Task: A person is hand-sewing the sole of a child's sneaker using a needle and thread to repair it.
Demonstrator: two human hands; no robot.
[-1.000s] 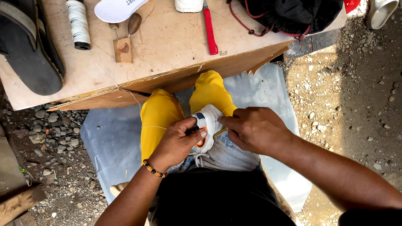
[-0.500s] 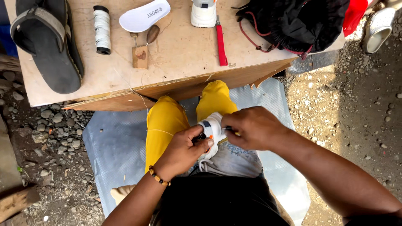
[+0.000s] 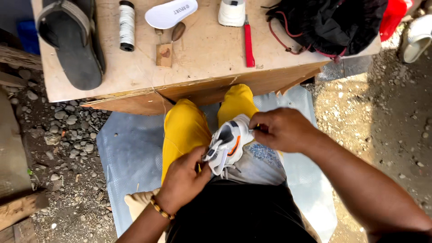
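A white and grey sneaker (image 3: 230,140) with an orange stripe rests on my lap over yellow trousers (image 3: 182,128). My left hand (image 3: 182,180), with a beaded bracelet on the wrist, grips the sneaker's near end. My right hand (image 3: 282,129) is closed at the sneaker's far side, its fingers pinched together there. What the fingers pinch is too small to make out.
A plywood table (image 3: 202,63) stands ahead with a black sandal (image 3: 74,40), a spool of white thread (image 3: 127,24), a white insole (image 3: 171,12), a small wooden block (image 3: 164,55), a red-handled tool (image 3: 248,42), another white shoe (image 3: 232,12) and a black bag (image 3: 328,22). Gravel lies around a grey mat (image 3: 130,153).
My right hand has pulled away to the right side of the sneaker, and the sneaker has turned so its side shows. The view has tilted down, showing less of the table.
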